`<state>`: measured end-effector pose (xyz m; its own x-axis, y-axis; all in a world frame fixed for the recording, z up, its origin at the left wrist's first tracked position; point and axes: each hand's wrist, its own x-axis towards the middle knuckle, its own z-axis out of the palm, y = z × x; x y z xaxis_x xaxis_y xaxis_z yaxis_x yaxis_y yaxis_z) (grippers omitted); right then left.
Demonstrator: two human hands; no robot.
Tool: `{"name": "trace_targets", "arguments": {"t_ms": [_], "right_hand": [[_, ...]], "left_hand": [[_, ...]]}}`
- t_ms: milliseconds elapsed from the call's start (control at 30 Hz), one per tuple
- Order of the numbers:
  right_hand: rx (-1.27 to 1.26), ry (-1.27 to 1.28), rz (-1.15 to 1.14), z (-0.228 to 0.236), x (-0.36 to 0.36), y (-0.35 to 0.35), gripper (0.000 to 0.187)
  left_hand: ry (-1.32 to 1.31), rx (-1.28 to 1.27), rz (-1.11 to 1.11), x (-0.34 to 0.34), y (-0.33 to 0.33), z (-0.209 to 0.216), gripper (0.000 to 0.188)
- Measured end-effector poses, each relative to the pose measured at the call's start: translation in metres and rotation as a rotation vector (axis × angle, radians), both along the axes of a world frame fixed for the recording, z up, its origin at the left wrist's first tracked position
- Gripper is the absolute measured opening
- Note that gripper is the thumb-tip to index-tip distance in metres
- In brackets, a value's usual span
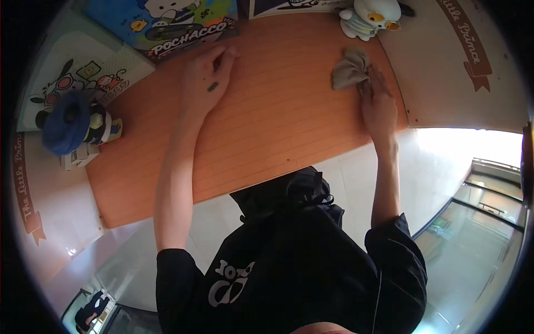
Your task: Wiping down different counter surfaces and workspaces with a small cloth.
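My right hand [380, 107] lies at the right side of the wooden desktop [267, 106], its fingers pressing on a crumpled grey-beige cloth [349, 69]. Most of the cloth bunches out to the left of the fingertips. On the far left part of the desk rests my left hand [210, 80], its fingers curled loosely inward with a dark gap by the thumb. Nothing shows in it, and a small dark mark is on its back. The left hand is nearest to a blue cartoon picture board [167, 28] at the back.
A white figurine [370, 19] with yellow eyes stands at the back right corner. At the left are a blue-capped figure [67, 122], a small white box [80, 157] and a white cartoon-printed board [83, 78]. Pale side panels [445, 83] border the desk.
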<state>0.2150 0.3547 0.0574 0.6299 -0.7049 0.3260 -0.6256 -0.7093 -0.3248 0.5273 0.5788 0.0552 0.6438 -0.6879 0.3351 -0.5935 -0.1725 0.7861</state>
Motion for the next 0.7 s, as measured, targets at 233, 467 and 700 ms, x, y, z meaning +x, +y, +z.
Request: {"name": "trace_targets", "arguments": {"t_ms": [233,467,700], "right_hand": [[-0.103,0.009,0.472,-0.001,0.071,0.148,0.060],[-0.206,0.051,0.666,0.009,0.101,0.084,0.041],[-0.059,0.257,0.445,0.004,0.162,0.076,0.028]], "left_hand": [[0.019,0.073,0.030,-0.005,0.002,-0.001,0.027],[-0.018,0.027,0.058,-0.002,0.003,-0.004,0.028],[-0.002,-0.092,0.073,0.004,0.005,-0.012,0.028]]}}
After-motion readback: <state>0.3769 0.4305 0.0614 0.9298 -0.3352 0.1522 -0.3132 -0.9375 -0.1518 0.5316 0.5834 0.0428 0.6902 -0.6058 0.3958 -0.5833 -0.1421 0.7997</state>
